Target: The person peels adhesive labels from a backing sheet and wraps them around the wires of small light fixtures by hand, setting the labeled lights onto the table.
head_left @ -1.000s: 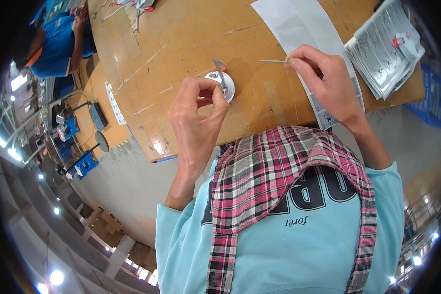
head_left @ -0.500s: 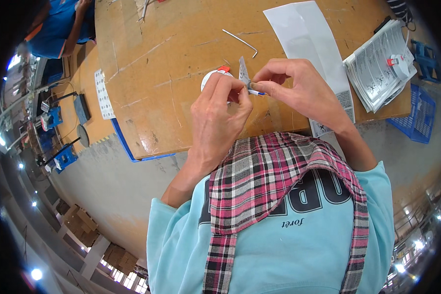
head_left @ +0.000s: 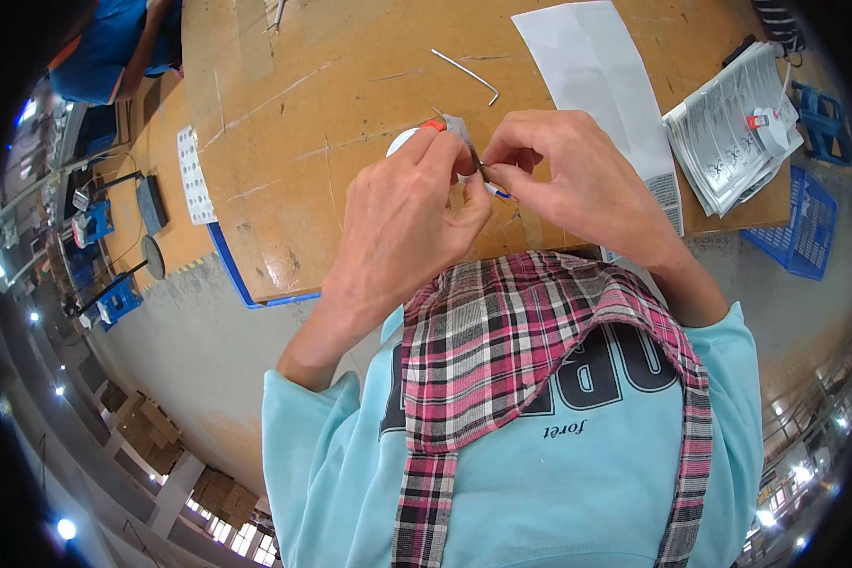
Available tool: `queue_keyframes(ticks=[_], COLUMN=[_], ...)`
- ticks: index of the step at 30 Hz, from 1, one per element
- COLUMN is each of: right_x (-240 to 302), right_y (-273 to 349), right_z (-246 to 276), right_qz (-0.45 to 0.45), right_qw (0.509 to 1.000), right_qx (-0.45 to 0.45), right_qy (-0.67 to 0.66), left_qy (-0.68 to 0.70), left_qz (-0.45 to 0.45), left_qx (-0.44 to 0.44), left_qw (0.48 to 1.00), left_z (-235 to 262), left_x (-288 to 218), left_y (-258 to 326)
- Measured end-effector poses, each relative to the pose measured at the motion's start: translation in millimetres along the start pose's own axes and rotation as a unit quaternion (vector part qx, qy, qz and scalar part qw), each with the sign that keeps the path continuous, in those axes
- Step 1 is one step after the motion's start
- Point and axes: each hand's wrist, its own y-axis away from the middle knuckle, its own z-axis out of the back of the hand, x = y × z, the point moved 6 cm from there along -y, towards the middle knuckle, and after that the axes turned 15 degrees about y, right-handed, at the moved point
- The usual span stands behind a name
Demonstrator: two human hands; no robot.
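Observation:
My left hand (head_left: 402, 204) and my right hand (head_left: 577, 180) meet over the near part of the table, both with fingers pinched. Between them is a small silver-grey label (head_left: 458, 129), bent and seen partly edge-on. My left fingers are closed around its near side, and my right thumb and forefinger pinch its right edge. Just below the fingertips shows a thin white and blue piece (head_left: 498, 192), mostly hidden. Behind my left fingers lies a white rounded object (head_left: 400, 142) with a red part (head_left: 434, 125); my hand covers most of it.
A bent metal hex key (head_left: 469, 74) lies beyond my hands. To the right are a long white sheet (head_left: 587, 66) and a stack of printed silver sheets (head_left: 715, 142), topped by a white piece with red (head_left: 774, 131). A blue crate (head_left: 797, 227) stands below. Another person (head_left: 104, 57) is far left.
The label stood upright between my fingertips and now bends over toward my left fingers. My left hand has turned, its elbow moving outward to the left. My right hand has barely moved.

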Motion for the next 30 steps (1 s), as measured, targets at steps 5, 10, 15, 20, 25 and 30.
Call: queue_keyframes(ticks=[5, 10, 15, 20, 25, 30], right_x=[6, -4, -11, -6, 1, -3], right_y=[1, 4, 7, 10, 10, 6], right_z=[-2, -6, -11, -6, -5, -4], right_qz=[0.019, -0.035, -0.056, -0.025, 0.001, -0.032], right_qw=[0.998, 0.998, 0.992, 0.998, 0.999, 0.999], right_qx=[-0.036, -0.014, 0.001, -0.006, -0.032, -0.008], right_qy=[0.055, -0.054, -0.110, -0.058, -0.033, -0.042], left_qy=[-0.091, 0.010, 0.086, 0.089, -0.073, -0.105], left_qz=[-0.005, 0.037, 0.080, 0.030, 0.005, -0.008], left_qx=[0.044, -0.032, -0.070, -0.050, 0.076, 0.064], left_qw=[0.995, 0.999, 0.991, 0.994, 0.994, 0.992], left_z=[0, 0, -4, 1, 2, -2], left_x=[-6, 0, 7, 4, -10, -13], left_y=[-4, 3, 12, 10, -1, -4])
